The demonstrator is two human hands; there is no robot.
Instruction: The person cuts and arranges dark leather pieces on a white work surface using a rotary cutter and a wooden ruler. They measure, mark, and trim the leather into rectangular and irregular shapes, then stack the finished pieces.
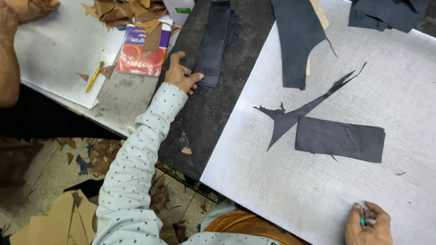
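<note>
left hand (180, 74): fingers bent, resting on dark strip stack (217, 43), left of white board (318, 190) | right hand (367, 224): pinching small green tool (363, 219) at board's near edge | dark rectangle piece (339, 138): mid-board | yellow pen (94, 76): far left

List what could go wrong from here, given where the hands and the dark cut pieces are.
1. The left hand presses only the edge of the stack of dark strips, so the stack could fan out or slide.
2. The right hand holds a small green-handled tool near its fingers; if it is a blade, it may nick them.
3. The rectangular piece and the jagged offcut lie loose and touching; a sleeve could drag them.
</note>
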